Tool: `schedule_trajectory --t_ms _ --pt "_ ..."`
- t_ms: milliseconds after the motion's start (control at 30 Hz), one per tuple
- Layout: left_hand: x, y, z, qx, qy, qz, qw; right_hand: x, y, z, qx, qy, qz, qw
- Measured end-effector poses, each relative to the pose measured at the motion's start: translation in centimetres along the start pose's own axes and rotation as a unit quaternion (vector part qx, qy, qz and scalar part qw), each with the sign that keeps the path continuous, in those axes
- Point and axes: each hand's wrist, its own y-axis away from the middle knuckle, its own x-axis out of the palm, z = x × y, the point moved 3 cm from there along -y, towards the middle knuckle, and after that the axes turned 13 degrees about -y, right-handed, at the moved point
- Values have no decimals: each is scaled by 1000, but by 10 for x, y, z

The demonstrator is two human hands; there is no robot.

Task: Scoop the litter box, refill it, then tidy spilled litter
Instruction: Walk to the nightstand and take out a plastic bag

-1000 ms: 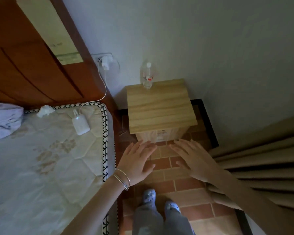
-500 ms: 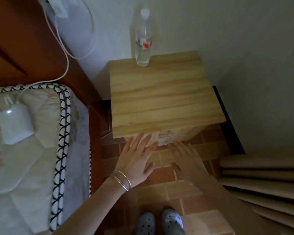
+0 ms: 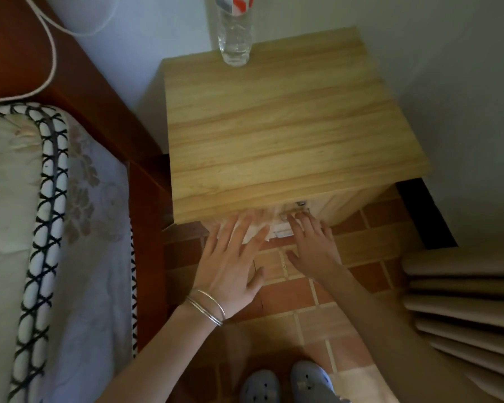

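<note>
No litter box, scoop or litter shows in this view. A light wooden nightstand [image 3: 288, 126] stands against the wall in front of me. My left hand [image 3: 230, 266], with thin bangles at the wrist, is stretched out with straight spread fingers toward the nightstand's front. My right hand [image 3: 314, 248] reaches beside it, fingers extended, their tips at the metal drawer handle [image 3: 300, 206] under the top's front edge. Whether the fingers touch the handle is unclear. Neither hand holds anything.
A clear water bottle [image 3: 234, 33] stands at the back of the nightstand top. A mattress [image 3: 26, 228] in a dark wood bed frame [image 3: 146, 199] fills the left. Folded beige curtain [image 3: 463, 309] lies at the right. Brick floor tiles [image 3: 303, 315] and my slippers [image 3: 288, 385] are below.
I have come closer and lower to the nightstand. Both hands have moved forward until their fingertips are at its front, the right one by the drawer handle.
</note>
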Motion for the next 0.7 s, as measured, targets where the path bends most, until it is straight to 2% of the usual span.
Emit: schedule_trajectory --t_ms 333,467,633,700 --pt "11 27 -23 18 15 -2 1000 17 52 -3 0 -10 -8 1000" --pt "17 35 -36 14 16 20 1000 32 78 -10 1 6 4 1000" --pt "33 44 -49 24 12 44 999 46 100 -12 -15 -31 -18 999" --pt "35 47 -53 22 11 47 999 37 108 -12 -47 -63 -61 995"
